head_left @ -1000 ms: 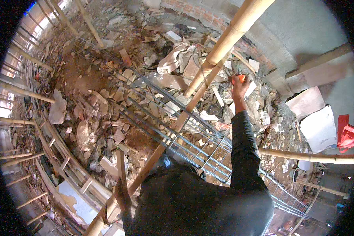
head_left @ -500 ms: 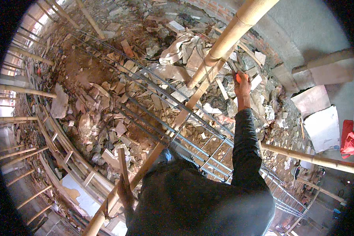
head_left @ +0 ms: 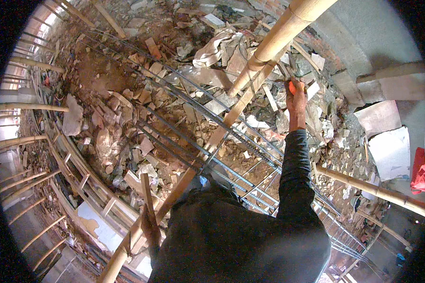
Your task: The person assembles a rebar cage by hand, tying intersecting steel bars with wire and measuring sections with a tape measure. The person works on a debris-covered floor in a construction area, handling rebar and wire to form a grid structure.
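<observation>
My right hand reaches far out on the right, closed around an orange-handled tool. Its dark metal end points up and left, over the rubble; the exact kind is hard to make out. At the lower left, my left hand grips a short wooden strip that stands up from it, beside a bamboo pole. Between my arms, a cage of steel rebar runs diagonally below me, crossing a wooden beam.
A thick bamboo pole slants in from the top, tied to the beam. Another bamboo pole lies across the right. Broken rubble covers the ground. White boards and a red bag are at far right, and bamboo poles line the left.
The view has shifted slightly, so the surroundings sit a little differently in it. Both hands keep their hold, and the right hand is slightly farther right in the picture.
</observation>
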`<state>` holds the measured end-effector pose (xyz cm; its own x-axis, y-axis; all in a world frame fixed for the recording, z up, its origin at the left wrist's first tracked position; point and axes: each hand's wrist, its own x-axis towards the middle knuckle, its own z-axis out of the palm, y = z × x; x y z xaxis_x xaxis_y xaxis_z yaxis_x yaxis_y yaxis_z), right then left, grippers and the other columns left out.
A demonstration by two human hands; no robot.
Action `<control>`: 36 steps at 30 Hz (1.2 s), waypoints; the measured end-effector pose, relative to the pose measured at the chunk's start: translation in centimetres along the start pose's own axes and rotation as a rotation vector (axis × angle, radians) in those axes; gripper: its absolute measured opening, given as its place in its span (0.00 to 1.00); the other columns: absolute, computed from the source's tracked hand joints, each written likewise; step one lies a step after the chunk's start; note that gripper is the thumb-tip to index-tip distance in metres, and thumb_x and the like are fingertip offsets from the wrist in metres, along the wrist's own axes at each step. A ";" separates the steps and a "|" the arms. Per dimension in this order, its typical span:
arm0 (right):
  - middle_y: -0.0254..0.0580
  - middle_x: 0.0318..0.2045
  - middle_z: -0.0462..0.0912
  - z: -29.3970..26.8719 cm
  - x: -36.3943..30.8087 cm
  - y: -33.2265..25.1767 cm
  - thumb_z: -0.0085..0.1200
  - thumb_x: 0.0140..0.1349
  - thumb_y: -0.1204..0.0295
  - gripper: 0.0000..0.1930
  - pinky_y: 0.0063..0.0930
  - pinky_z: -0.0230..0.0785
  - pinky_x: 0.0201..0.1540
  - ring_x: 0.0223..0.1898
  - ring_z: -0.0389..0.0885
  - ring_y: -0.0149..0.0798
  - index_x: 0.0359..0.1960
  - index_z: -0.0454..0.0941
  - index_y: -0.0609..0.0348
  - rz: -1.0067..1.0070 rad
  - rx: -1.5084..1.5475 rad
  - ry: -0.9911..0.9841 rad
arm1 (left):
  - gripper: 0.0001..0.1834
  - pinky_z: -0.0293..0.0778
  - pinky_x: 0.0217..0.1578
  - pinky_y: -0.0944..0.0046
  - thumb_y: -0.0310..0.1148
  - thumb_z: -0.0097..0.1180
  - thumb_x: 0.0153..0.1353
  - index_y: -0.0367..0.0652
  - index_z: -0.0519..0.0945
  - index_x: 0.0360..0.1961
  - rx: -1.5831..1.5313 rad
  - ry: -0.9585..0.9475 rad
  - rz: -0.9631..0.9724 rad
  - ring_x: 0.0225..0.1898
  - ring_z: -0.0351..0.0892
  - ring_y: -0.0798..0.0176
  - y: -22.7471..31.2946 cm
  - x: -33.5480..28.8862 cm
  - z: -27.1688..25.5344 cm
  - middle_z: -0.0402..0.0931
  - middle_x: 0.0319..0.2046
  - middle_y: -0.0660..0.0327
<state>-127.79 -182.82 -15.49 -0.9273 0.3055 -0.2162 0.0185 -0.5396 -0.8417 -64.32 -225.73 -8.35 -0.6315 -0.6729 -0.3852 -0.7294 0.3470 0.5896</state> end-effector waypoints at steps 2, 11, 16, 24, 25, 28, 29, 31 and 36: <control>0.44 0.42 0.85 -0.2 -0.1 0.1 0.62 0.65 0.82 0.08 0.39 0.85 0.53 0.45 0.86 0.42 0.44 0.79 0.64 -0.002 0.008 -0.054 | 0.27 0.66 0.67 0.52 0.34 0.49 0.77 0.35 0.67 0.73 -0.039 0.001 -0.031 0.70 0.71 0.45 -0.1 0.2 0.1 0.72 0.68 0.42; 0.43 0.44 0.86 -0.9 -0.9 0.2 0.69 0.61 0.77 0.16 0.33 0.83 0.44 0.43 0.87 0.42 0.48 0.77 0.57 0.007 -0.015 -0.049 | 0.28 0.64 0.69 0.50 0.37 0.45 0.78 0.33 0.66 0.74 0.041 -0.026 0.012 0.71 0.69 0.43 3.2 0.2 -0.6 0.70 0.69 0.42; 0.45 0.42 0.85 0.1 -1.6 -1.3 0.69 0.60 0.79 0.19 0.32 0.84 0.43 0.41 0.86 0.40 0.50 0.74 0.59 0.020 -0.010 -0.017 | 0.28 0.64 0.68 0.50 0.35 0.44 0.78 0.36 0.66 0.75 0.134 -0.047 0.073 0.71 0.69 0.43 3.5 0.5 -0.6 0.71 0.69 0.42; 0.50 0.47 0.82 -2.5 0.9 0.1 0.63 0.63 0.84 0.15 0.45 0.85 0.55 0.49 0.85 0.47 0.49 0.73 0.64 -0.080 -0.224 -0.084 | 0.28 0.65 0.67 0.51 0.34 0.45 0.77 0.37 0.65 0.76 0.079 -0.061 0.039 0.70 0.70 0.44 2.3 0.3 -0.7 0.71 0.68 0.43; 0.50 0.47 0.82 -3.2 1.2 0.6 0.64 0.63 0.84 0.16 0.45 0.85 0.55 0.48 0.85 0.47 0.49 0.73 0.64 -0.200 -0.390 -0.162 | 0.29 0.65 0.67 0.51 0.34 0.45 0.77 0.37 0.65 0.76 0.068 -0.056 0.032 0.70 0.70 0.44 2.3 0.3 -0.6 0.71 0.68 0.43; 0.48 0.46 0.82 -5.3 2.7 1.9 0.65 0.62 0.84 0.16 0.45 0.85 0.55 0.48 0.85 0.47 0.49 0.74 0.63 -0.093 -0.214 -0.073 | 0.29 0.65 0.68 0.53 0.32 0.46 0.77 0.36 0.64 0.76 -0.021 -0.017 0.058 0.70 0.70 0.47 2.1 0.5 -0.1 0.71 0.69 0.45; 0.48 0.46 0.82 -6.0 3.3 2.6 0.65 0.62 0.83 0.16 0.45 0.85 0.55 0.48 0.85 0.47 0.48 0.74 0.63 0.001 -0.029 -0.068 | 0.28 0.65 0.68 0.54 0.32 0.46 0.77 0.36 0.65 0.76 -0.092 -0.030 0.018 0.70 0.70 0.48 2.0 0.6 0.0 0.71 0.69 0.46; 0.46 0.45 0.83 -7.5 4.4 3.9 0.67 0.60 0.83 0.15 0.41 0.84 0.54 0.49 0.84 0.44 0.48 0.77 0.64 -0.123 -0.297 -0.100 | 0.28 0.64 0.68 0.55 0.30 0.46 0.76 0.36 0.65 0.75 -0.207 -0.054 -0.150 0.71 0.69 0.50 1.6 0.7 0.1 0.71 0.70 0.47; 0.46 0.47 0.84 -9.6 5.2 7.9 0.65 0.63 0.78 0.10 0.41 0.84 0.56 0.49 0.83 0.43 0.45 0.81 0.65 -0.006 -0.425 -0.049 | 0.26 0.65 0.70 0.55 0.28 0.49 0.76 0.33 0.67 0.73 -0.277 0.114 -0.075 0.73 0.67 0.51 -0.3 -0.7 1.5 0.67 0.72 0.44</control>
<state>-128.83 -177.96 -28.04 -0.9444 0.2646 -0.1952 0.1557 -0.1630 -0.9743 -64.01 -224.33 -9.36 -0.5334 -0.7642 -0.3626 -0.6635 0.1122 0.7397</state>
